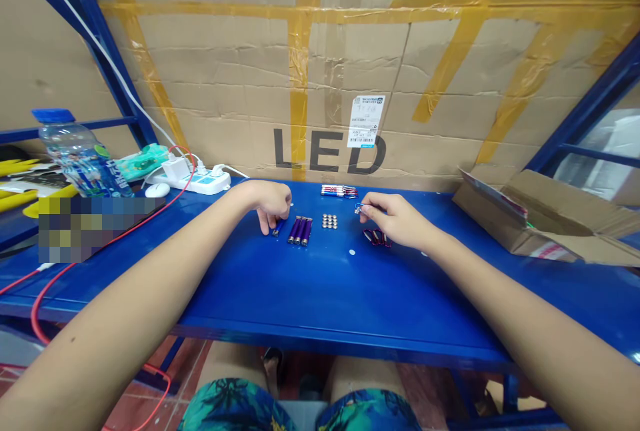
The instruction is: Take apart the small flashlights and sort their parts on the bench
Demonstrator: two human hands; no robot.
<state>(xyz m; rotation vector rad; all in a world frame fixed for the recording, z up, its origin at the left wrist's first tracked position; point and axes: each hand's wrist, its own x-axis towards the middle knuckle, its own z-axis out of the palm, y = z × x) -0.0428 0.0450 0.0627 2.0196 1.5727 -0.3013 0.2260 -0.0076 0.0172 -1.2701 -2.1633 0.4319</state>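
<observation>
My left hand [273,204] reaches down with bent fingers around a small blue tube [279,228] on the blue table. Just right of it lie several purple metal tubes [300,231] side by side. My right hand [387,217] pinches a small blue and silver piece [358,207] between thumb and finger. Under that hand are dark red clips [376,238], partly covered by it. Between my hands, button cells [330,221] sit in neat rows. Behind them is a stack of silver, red and blue pieces [339,191].
An open cardboard box [530,217] stands at right. On the left are a water bottle [80,157], a power strip [200,181], a white mouse [157,190] and red cables. A large taped carton [240,84] rises behind the table [300,291].
</observation>
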